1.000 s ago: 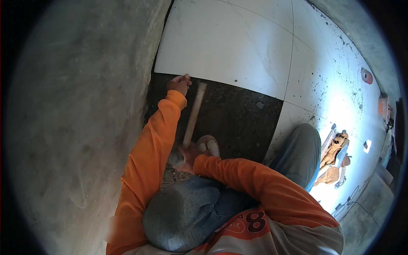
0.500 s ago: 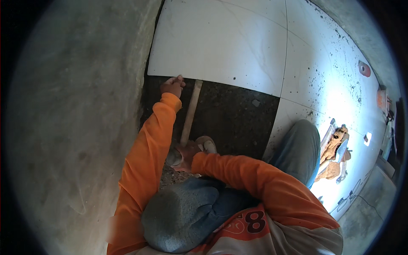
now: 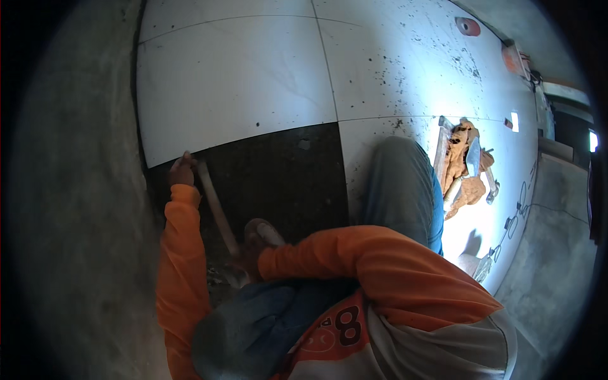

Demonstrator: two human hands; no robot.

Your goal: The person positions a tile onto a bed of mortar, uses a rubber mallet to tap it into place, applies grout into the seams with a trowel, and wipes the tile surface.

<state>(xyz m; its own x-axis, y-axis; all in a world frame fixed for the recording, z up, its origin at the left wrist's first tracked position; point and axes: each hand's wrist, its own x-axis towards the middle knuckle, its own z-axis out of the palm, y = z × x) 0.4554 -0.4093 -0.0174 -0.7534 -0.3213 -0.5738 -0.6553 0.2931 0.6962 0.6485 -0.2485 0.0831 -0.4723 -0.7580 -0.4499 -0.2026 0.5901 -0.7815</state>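
My left hand (image 3: 183, 170) is at the near edge of a large white floor tile (image 3: 234, 82), beside the wall. Its fingers are curled together with the tips at the edge; whether something small is pinched in them is hidden. Closer to my body, my right hand (image 3: 251, 258) is closed round the near end of a hammer with a long wooden handle (image 3: 217, 206). The hammer's grey head is mostly covered and dim. That handle slants across a dark, untiled patch (image 3: 285, 177), its far end close to my left hand.
A bare concrete wall (image 3: 76, 158) rises on the left. My sandalled foot (image 3: 267, 232) stands on the dark patch, with my bent knee (image 3: 399, 183) to the right. Tools lie on a crumpled brown cloth (image 3: 465, 161). Farther right are a cable (image 3: 522, 206) and a reddish container (image 3: 516, 60).
The view has swung, so the tile and both hands appear farther left and lower. My left hand remains at the tile edge; my right still holds the hammer.
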